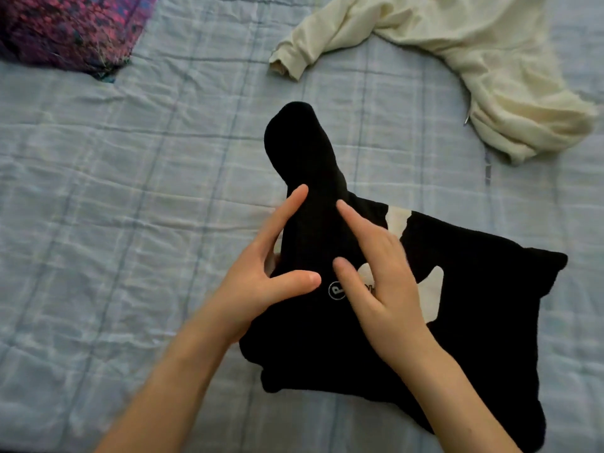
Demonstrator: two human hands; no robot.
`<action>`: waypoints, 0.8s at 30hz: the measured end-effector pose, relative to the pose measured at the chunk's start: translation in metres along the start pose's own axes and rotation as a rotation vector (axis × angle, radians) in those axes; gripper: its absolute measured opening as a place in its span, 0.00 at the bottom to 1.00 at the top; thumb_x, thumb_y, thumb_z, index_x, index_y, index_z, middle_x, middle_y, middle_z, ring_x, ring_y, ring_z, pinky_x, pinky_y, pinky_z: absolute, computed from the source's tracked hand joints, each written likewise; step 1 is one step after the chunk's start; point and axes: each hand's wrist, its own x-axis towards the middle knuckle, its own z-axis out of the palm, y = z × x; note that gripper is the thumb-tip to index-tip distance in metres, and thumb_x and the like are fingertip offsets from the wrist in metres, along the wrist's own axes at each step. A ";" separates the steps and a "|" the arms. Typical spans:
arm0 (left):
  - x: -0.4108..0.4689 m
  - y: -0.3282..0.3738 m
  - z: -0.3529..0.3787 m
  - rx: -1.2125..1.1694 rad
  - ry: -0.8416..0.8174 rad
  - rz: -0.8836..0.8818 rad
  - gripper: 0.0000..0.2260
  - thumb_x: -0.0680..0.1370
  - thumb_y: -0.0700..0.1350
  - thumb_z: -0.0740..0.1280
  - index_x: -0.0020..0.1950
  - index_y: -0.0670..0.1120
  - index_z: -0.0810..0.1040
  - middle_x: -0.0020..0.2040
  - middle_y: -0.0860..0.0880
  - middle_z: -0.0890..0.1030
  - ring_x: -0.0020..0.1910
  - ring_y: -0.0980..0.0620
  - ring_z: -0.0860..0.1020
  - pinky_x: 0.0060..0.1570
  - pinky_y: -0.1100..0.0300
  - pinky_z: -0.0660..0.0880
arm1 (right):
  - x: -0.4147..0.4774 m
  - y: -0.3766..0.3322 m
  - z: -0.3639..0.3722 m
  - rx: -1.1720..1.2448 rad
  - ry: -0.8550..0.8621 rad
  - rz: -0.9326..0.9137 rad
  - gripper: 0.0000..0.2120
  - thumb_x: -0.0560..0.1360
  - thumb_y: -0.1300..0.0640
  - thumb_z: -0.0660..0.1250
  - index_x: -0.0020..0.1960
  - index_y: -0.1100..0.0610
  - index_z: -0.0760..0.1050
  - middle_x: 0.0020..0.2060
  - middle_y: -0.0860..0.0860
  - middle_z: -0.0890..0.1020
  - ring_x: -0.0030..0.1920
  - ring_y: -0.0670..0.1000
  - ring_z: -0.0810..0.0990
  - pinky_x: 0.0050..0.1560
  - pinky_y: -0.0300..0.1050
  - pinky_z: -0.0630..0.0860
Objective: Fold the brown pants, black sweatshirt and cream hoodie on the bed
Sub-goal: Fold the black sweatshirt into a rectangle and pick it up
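head | we rest left hand (261, 286) and right hand (385, 282) on the sweatshirt (483, 308) mid-bed (130, 197), fingers straight, released, either side of its sleeve (304, 152) | hoodie (483, 60) crumpled top right, apart | purple cushion (65, 27) top left

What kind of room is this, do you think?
Most likely a bedroom: a pale blue checked quilted bedspread fills the view, with a pink-purple knitted cushion, a crumpled cream hoodie and a black sweatshirt on it.
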 end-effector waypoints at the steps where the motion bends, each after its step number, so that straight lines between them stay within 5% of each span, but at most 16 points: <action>1: 0.004 0.006 0.011 0.011 -0.027 0.007 0.39 0.71 0.39 0.72 0.77 0.60 0.61 0.74 0.61 0.67 0.70 0.60 0.70 0.60 0.70 0.71 | -0.001 -0.005 -0.008 0.173 -0.024 0.037 0.26 0.80 0.50 0.61 0.77 0.41 0.62 0.71 0.38 0.69 0.71 0.43 0.68 0.68 0.35 0.66; 9: 0.036 0.024 0.113 0.165 -0.162 0.016 0.40 0.69 0.41 0.73 0.76 0.62 0.61 0.75 0.60 0.64 0.73 0.59 0.66 0.65 0.68 0.68 | -0.038 0.027 -0.100 0.570 -0.018 0.206 0.27 0.80 0.52 0.66 0.74 0.34 0.64 0.64 0.35 0.76 0.60 0.50 0.81 0.58 0.36 0.77; 17: 0.080 -0.008 0.237 0.225 -0.260 -0.034 0.40 0.69 0.43 0.75 0.75 0.65 0.61 0.74 0.63 0.63 0.73 0.65 0.61 0.71 0.64 0.63 | -0.092 0.097 -0.189 0.541 0.122 0.421 0.27 0.81 0.60 0.64 0.74 0.35 0.67 0.47 0.41 0.84 0.53 0.51 0.84 0.51 0.35 0.79; 20: 0.091 -0.042 0.265 0.262 -0.287 -0.100 0.41 0.68 0.45 0.76 0.73 0.68 0.62 0.75 0.59 0.61 0.75 0.63 0.58 0.72 0.63 0.60 | -0.108 0.132 -0.204 0.511 0.138 0.520 0.28 0.81 0.64 0.64 0.75 0.41 0.67 0.60 0.41 0.80 0.50 0.37 0.81 0.53 0.36 0.78; 24: 0.092 -0.089 0.291 0.410 -0.294 -0.157 0.41 0.68 0.40 0.75 0.74 0.64 0.64 0.75 0.56 0.60 0.74 0.68 0.56 0.63 0.80 0.57 | -0.124 0.166 -0.207 0.470 0.114 0.615 0.27 0.79 0.69 0.62 0.75 0.49 0.68 0.62 0.48 0.77 0.49 0.42 0.81 0.49 0.37 0.79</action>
